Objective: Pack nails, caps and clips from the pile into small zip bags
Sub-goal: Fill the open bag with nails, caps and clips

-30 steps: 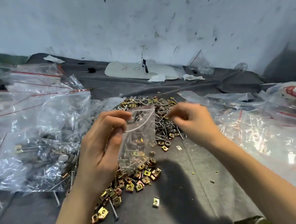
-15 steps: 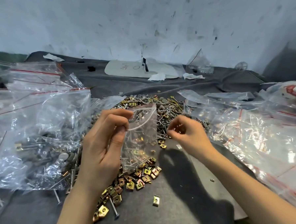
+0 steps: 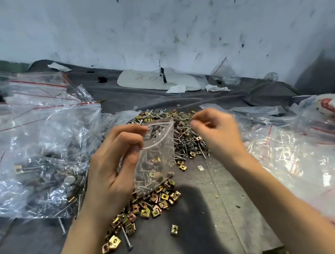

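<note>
My left hand [image 3: 110, 168] pinches the rim of a small clear zip bag [image 3: 157, 161] and holds it upright with its mouth open. Nails, grey caps and a few brass clips lie inside the bag. Behind it spreads the pile of nails, caps and clips [image 3: 183, 135] on the grey cloth. A band of brass clips [image 3: 155, 202] runs from under the bag toward me. My right hand [image 3: 215, 133] hovers over the pile, just right of the bag's mouth. Its thumb and fingertips are pinched on something small that blur hides.
Large clear bags of hardware [image 3: 39, 149] fill the left side, and more plastic bags [image 3: 289, 152] lie on the right. A white foam board [image 3: 157, 80] and paper scraps sit at the back by the wall. A loose clip [image 3: 174, 229] and a nail [image 3: 126, 239] lie near me.
My right hand dropped to the near edge of the pile, then rose and moved back toward the bag's mouth with its fingertips pinched. My left hand kept the bag in the same place.
</note>
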`<control>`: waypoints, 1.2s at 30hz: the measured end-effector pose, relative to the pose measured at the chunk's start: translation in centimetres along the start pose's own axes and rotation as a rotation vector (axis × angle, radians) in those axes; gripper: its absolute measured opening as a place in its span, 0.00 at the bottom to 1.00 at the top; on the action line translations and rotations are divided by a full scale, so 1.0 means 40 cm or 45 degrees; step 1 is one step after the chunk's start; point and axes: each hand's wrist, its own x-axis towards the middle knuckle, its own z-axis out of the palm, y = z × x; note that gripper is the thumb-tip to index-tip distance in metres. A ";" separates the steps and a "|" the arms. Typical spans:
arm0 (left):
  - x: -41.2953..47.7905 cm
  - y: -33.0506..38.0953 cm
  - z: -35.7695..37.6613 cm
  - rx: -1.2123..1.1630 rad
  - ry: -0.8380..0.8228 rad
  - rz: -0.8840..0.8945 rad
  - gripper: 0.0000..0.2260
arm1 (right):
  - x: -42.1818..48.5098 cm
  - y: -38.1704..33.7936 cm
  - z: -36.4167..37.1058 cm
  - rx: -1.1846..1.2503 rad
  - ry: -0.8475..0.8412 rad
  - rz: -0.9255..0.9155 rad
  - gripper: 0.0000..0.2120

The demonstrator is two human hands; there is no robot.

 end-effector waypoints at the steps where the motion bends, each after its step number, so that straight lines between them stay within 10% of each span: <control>1: 0.002 0.000 -0.001 -0.004 0.009 0.000 0.07 | -0.002 0.031 0.025 -0.110 -0.115 0.094 0.02; 14: 0.003 -0.006 -0.005 0.011 0.024 0.013 0.07 | -0.036 0.143 0.200 -0.706 -0.018 -0.112 0.09; 25: -0.001 -0.006 -0.011 0.011 0.037 -0.016 0.07 | -0.024 0.087 0.132 0.171 0.045 0.366 0.04; 30: 0.000 -0.006 -0.014 0.017 0.019 -0.004 0.07 | -0.023 -0.076 0.039 0.494 0.012 -0.080 0.04; 36: 0.003 -0.001 -0.013 0.007 -0.009 0.032 0.07 | -0.044 -0.123 0.023 0.034 -0.171 -0.344 0.10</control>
